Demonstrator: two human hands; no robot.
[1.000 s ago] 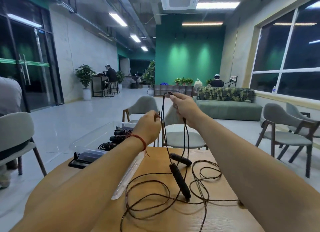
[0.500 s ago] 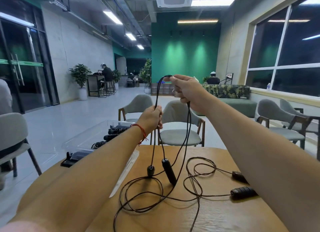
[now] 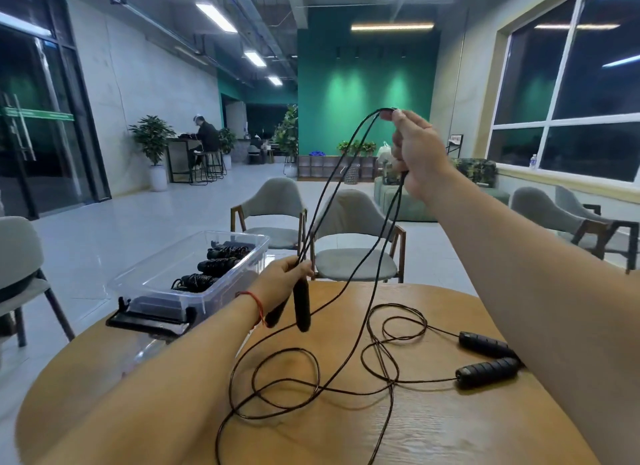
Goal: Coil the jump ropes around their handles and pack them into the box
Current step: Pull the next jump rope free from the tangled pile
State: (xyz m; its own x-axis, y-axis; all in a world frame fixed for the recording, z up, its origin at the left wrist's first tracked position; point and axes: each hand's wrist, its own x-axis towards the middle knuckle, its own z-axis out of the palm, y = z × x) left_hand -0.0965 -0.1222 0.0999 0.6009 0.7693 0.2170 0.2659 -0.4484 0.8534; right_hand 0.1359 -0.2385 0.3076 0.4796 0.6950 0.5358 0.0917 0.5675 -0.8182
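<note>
My left hand (image 3: 282,279) grips two black jump-rope handles (image 3: 300,307) over the round wooden table (image 3: 450,423), just right of the clear plastic box (image 3: 152,291); my raised right hand (image 3: 417,154) pinches the thin black rope (image 3: 381,111) well above them.

A round light-wood worktop (image 3: 450,430) stands on a pale, glossy floor (image 3: 104,242). Just beyond it are grey padded chairs with wooden legs (image 3: 273,197). The deep green far wall (image 3: 363,93) glows under spotlights. Long ceiling strip lights (image 3: 216,17) run overhead, and large dark windows (image 3: 588,83) line the right side.
</note>
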